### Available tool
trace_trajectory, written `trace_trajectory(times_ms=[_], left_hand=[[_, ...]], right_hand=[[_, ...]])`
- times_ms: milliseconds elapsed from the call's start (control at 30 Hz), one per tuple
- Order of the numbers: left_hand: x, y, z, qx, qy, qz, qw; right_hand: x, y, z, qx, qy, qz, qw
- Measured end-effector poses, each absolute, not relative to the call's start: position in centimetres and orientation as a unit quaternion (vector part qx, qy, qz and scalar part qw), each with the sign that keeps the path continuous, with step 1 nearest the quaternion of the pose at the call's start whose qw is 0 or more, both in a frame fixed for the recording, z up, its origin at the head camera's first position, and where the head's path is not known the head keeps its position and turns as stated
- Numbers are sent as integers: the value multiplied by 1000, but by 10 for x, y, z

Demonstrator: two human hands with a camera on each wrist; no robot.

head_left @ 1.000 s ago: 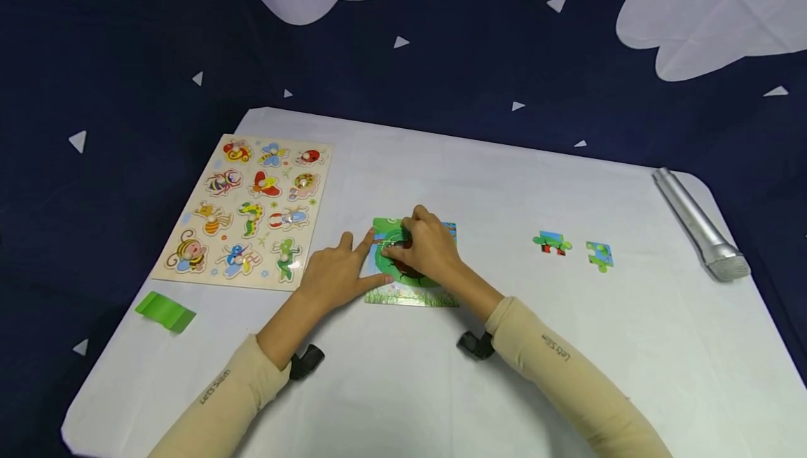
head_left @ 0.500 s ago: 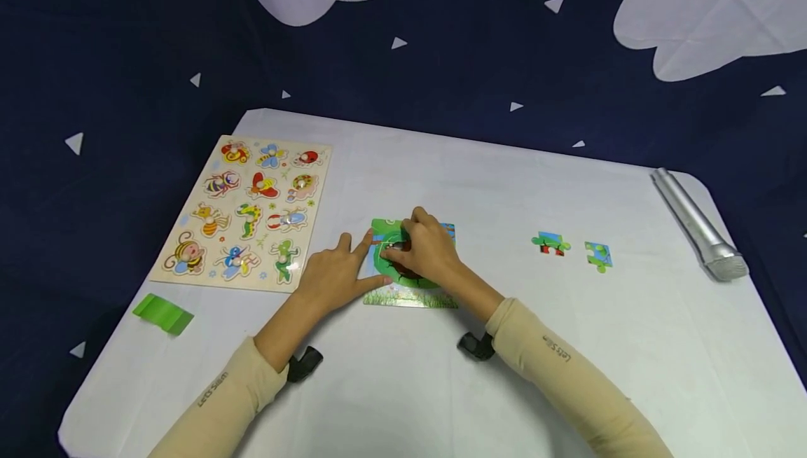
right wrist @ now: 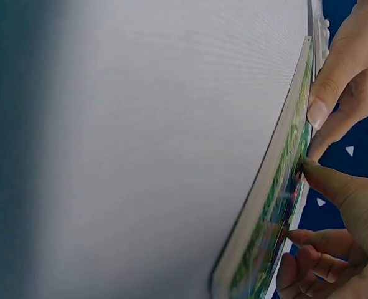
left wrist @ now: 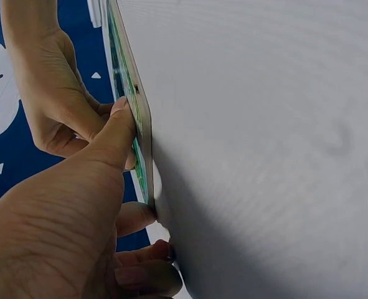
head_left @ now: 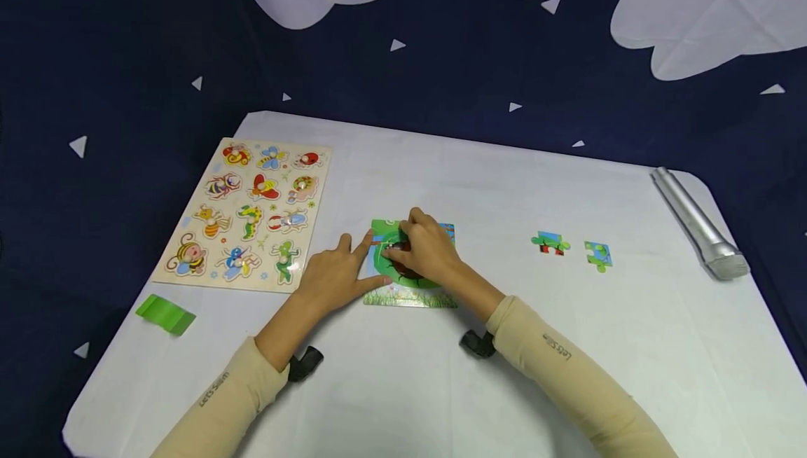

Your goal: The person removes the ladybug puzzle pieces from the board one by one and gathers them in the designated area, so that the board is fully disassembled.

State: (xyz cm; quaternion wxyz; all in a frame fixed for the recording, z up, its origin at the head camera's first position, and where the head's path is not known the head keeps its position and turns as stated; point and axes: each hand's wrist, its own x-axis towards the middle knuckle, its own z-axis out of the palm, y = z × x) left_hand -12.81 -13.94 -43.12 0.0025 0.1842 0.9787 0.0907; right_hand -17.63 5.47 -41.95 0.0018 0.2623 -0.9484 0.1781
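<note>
A small square jigsaw puzzle (head_left: 410, 297) with a dark red beetle on green lies on the white table, in the middle of the head view. My left hand (head_left: 330, 274) steadies its left side, forefinger stretched along the edge and thumb (left wrist: 118, 128) on the picture. Over the upper part, my right hand (head_left: 429, 244) bends down, thumb and fingers pinching a puzzle piece in the board. That piece is mostly covered by the hand. Both tips meet the picture's surface in the right wrist view, the thumb (right wrist: 330, 180) a little apart from the forefinger.
Two loose jigsaw pieces, one with red (head_left: 551, 243) and one blue-green (head_left: 598, 255), lie to the right. A wooden insect peg board (head_left: 252, 213) is at the left, a green block (head_left: 166, 314) below it. A silver microphone (head_left: 700, 223) lies near the right edge.
Both hands keep their places on the puzzle, and the loose pieces stay where they were. Only the head view shifts very slightly.
</note>
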Motion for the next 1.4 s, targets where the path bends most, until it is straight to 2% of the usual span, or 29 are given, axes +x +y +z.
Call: trace_trajectory(times_ms=[300, 600, 800, 1133, 1400], left_hand=[[-131, -141, -429, 176, 979, 100, 11], [-132, -136, -432, 186, 978, 93, 15], [-130, -134, -431, 187, 977, 99, 13], [-130, -134, -432, 181, 977, 110, 24], [-129, -138, -431, 164, 978, 119, 42]], right_hand=[[-183, 57, -420, 278, -939, 203, 0], [-176, 59, -418, 254, -949, 184, 43], [-175, 62, -421, 216, -956, 196, 8], [-176, 61, -421, 195, -951, 238, -2], [-180, 97, -410, 187, -951, 247, -17]])
